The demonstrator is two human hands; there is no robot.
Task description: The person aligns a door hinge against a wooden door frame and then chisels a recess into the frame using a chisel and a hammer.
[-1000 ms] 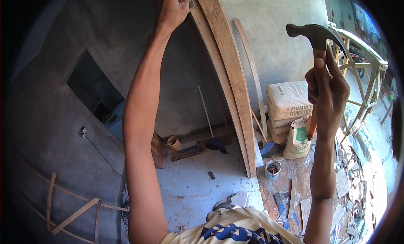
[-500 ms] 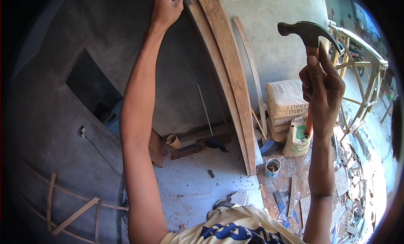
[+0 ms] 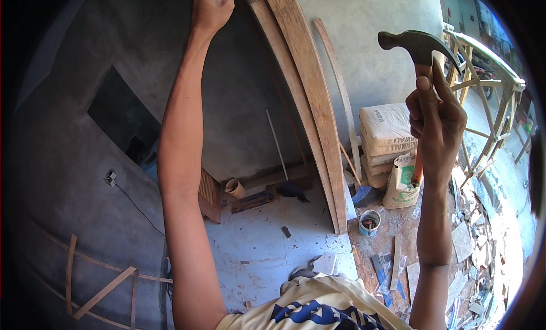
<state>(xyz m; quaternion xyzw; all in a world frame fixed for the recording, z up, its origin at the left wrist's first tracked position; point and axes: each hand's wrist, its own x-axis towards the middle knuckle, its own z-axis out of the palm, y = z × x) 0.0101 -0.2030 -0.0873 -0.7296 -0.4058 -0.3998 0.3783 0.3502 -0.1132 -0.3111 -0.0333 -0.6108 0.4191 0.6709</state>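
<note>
My right hand [image 3: 437,117] is closed round the handle of a claw hammer [image 3: 420,44], raised at the upper right. Its dark steel head is uppermost, with the claw pointing right, and the orange handle end shows below my fist. High at the top edge, my left hand [image 3: 212,10] has its fingers pinched together. What they hold, if anything, is cut off by the picture's edge. Just to the right of that hand, a tall wooden door frame post [image 3: 310,97] rises from the floor and runs out of the top of the view.
Stacked cement bags [image 3: 387,125] and an upright sack [image 3: 401,185] stand against the wall. A paint bucket [image 3: 369,223] and broken tile pieces [image 3: 463,242] lie below. A timber scaffold [image 3: 495,97] stands at far right, a louvred wooden panel [image 3: 210,196] at left.
My left hand has shifted slightly left and up, a little farther from the post. My right hand and the hammer have barely moved.
</note>
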